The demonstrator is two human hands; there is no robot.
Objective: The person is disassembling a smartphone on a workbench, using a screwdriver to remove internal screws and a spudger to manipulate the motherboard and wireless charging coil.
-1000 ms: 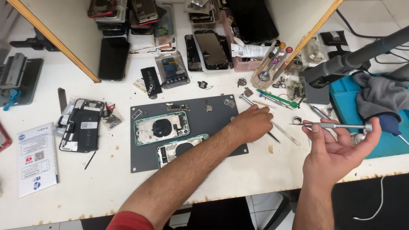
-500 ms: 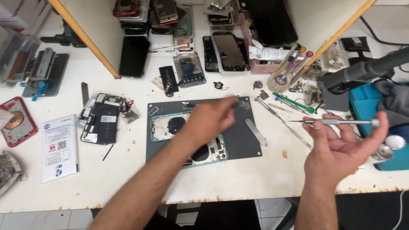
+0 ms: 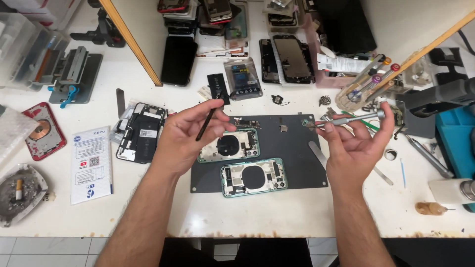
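My left hand (image 3: 185, 136) is raised over the dark work mat (image 3: 297, 163), palm up, holding a thin black stick-like tool (image 3: 207, 121) between thumb and fingers. My right hand (image 3: 354, 143) hovers over the mat's right edge, gripping a slim silver screwdriver (image 3: 346, 120) that lies level with its tip pointing left. Two green opened phone housings lie on the mat: the upper one (image 3: 232, 144) right of my left hand, the lower one (image 3: 255, 176) between my forearms.
An opened black phone (image 3: 142, 132), a white leaflet (image 3: 90, 163) and a red back cover (image 3: 42, 131) lie at left. An ashtray (image 3: 22, 192) sits far left. Phones, screens and a battery pack (image 3: 242, 79) crowd the back. Tools and a blue tray (image 3: 452, 133) stand right.
My left hand swept from the mat's right side across to the left and rose, now holding the black tool. The right hand kept the screwdriver raised. The camera view shifted left.
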